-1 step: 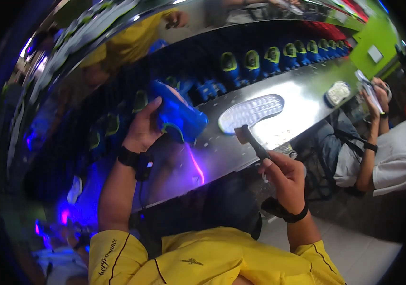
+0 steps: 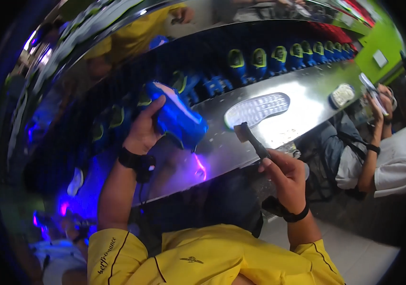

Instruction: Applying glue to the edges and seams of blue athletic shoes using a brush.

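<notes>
Gripped in my left hand [image 2: 146, 126] is a blue shoe upper [image 2: 184, 124], tilted above the bench so that its pale underside shows along the upper right edge. My right hand [image 2: 286, 178] is closed around the dark handle of a small brush [image 2: 255, 140]; the brown bristle end points up and left. Just beyond the brush tip, a white shoe sole [image 2: 258, 110] lies on the metal bench [image 2: 212, 156], its gridded face up. The brush head is close to the sole's near end, and I cannot tell whether they touch.
Blue shoes [image 2: 279, 59] with yellow-green collars stand in a row along the back. Another white sole [image 2: 342, 96] sits at the bench's right end, near a seated person [image 2: 379, 161] holding a sole. A white sole [image 2: 75, 182] lies at the left, near another person [image 2: 55, 256].
My left hand has turned the shoe upper, so more of its pale underside faces up. The brush stays in almost the same place, and the view has shifted slightly.
</notes>
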Action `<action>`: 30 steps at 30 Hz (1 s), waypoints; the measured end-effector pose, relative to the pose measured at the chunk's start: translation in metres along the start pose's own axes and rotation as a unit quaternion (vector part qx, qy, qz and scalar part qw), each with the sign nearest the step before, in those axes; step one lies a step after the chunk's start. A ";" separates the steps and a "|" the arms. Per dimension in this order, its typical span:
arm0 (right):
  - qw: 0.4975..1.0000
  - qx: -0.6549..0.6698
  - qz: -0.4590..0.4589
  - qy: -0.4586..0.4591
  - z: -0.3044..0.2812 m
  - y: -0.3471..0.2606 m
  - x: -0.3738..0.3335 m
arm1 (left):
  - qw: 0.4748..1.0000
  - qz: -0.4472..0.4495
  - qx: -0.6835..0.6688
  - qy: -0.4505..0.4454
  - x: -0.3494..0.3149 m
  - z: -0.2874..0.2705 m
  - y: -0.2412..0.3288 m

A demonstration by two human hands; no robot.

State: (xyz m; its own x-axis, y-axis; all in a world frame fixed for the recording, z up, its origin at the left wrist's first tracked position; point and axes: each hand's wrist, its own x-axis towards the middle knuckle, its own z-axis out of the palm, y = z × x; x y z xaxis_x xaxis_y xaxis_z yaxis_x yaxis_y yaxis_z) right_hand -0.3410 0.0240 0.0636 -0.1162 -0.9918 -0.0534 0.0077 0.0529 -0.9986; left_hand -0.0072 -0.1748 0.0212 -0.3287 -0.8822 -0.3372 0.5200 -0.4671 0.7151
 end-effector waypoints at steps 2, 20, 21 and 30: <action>0.999 -0.002 0.014 -0.033 0.025 -0.002 -0.006 | 0.995 0.059 0.084 0.016 -0.040 -0.018 -0.004; 0.978 -0.125 0.052 -0.159 0.158 0.086 0.019 | 0.545 0.430 0.700 0.166 -0.213 -0.069 -0.091; 0.977 -0.127 0.026 -0.169 0.162 0.091 0.020 | 0.549 0.427 0.698 0.169 -0.215 -0.073 -0.096; 0.965 -0.184 -0.028 -0.187 0.189 0.116 0.026 | 0.540 0.460 0.685 0.169 -0.226 -0.090 -0.118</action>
State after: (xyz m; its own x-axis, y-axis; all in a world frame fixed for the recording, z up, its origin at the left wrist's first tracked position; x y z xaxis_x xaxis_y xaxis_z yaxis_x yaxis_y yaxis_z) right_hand -0.1557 -0.0177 -0.0537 0.2600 -0.9636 -0.0627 -0.3490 -0.0333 -0.9365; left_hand 0.0763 0.0739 -0.0419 -0.1456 -0.7720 0.6187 -0.8055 0.4556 0.3790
